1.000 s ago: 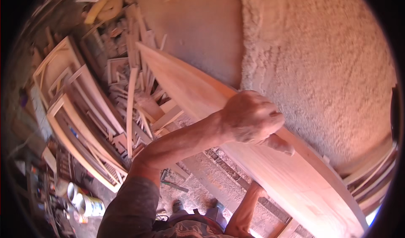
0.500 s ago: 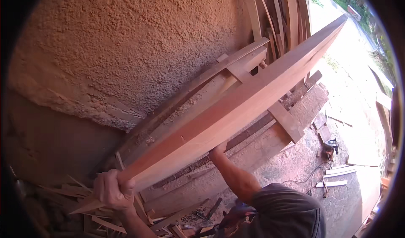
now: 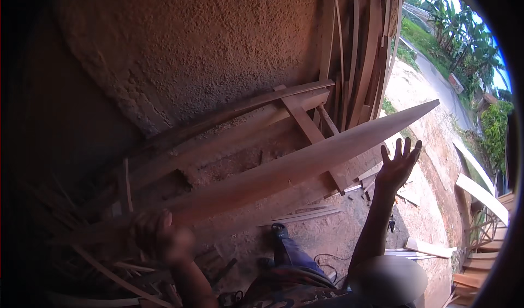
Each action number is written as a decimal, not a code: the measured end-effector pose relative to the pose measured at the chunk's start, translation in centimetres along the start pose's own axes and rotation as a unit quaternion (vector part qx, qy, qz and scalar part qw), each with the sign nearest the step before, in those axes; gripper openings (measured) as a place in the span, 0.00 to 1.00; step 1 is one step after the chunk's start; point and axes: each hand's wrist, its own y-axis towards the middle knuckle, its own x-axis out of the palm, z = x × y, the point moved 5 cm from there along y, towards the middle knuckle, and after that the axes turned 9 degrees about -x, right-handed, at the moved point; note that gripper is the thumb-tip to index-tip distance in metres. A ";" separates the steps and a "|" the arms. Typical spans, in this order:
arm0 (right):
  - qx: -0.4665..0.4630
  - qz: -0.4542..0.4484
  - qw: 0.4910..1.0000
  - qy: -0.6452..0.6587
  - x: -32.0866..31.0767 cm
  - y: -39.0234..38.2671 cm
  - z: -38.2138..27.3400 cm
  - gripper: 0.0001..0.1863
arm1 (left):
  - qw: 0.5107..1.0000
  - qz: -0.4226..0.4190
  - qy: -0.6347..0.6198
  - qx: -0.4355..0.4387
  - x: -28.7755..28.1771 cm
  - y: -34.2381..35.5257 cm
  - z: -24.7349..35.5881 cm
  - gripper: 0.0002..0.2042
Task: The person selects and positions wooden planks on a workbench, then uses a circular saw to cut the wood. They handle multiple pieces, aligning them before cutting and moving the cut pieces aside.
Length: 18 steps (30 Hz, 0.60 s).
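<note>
A long reddish wooden plank lies diagonally over a timber frame, its far end tapering to a point at the right. My left hand is closed around the plank's near end at the lower left, in shade and partly blurred. Below the far part of the plank, my right hand is raised with its fingers spread. Nothing is in that palm, and it appears apart from the wood. One crosspiece of the frame pokes out beneath the plank.
Tall boards lean against the rough wall. Offcuts are heaped at the lower left; pale strips lie on the dusty ground at right. My shod foot stands below the plank. A path runs outdoors.
My right hand has left the plank's underside and swung right and up, opening. The plank's far end sits lower in view. My left hand stays on the near end. The view has shifted.
</note>
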 end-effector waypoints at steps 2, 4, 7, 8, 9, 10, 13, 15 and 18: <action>-0.018 -0.028 0.999 0.006 -1.2 2.8 -3.8 0.41 | 1.000 -0.018 0.011 -0.023 -1.7 -1.2 1.4 0.26; 0.014 -0.071 0.997 -0.012 -1.7 3.2 -4.3 0.39 | 0.999 -0.034 0.006 -0.034 -3.4 -2.1 2.5 0.25; -0.397 -0.288 0.732 -0.472 -3.8 2.5 -3.3 0.22 | 0.998 -0.029 0.005 -0.063 -4.7 -2.9 3.9 0.25; -0.457 -0.278 0.666 -0.520 -5.2 3.1 -2.4 0.21 | 0.997 -0.027 0.004 -0.073 -4.8 -3.3 4.3 0.25; -0.425 -0.282 0.701 -0.499 -6.2 3.8 -1.5 0.21 | 0.997 -0.026 0.012 -0.074 -5.0 -3.3 4.5 0.25; -0.377 -0.278 0.751 -0.466 -5.8 3.9 -0.9 0.22 | 0.997 -0.026 0.026 -0.074 -5.3 -3.3 4.4 0.25; -0.282 -0.280 0.828 -0.395 -5.9 3.7 -0.3 0.25 | 0.995 -0.022 0.043 -0.086 -5.1 -3.4 4.4 0.24; -0.290 -0.290 0.830 -0.378 -6.0 4.1 0.1 0.27 | 0.995 -0.016 0.056 -0.086 -5.1 -3.0 4.5 0.23; -0.279 -0.258 0.834 -0.400 -5.8 4.3 -0.1 0.25 | 0.993 0.002 0.064 -0.094 -4.7 -2.5 4.7 0.22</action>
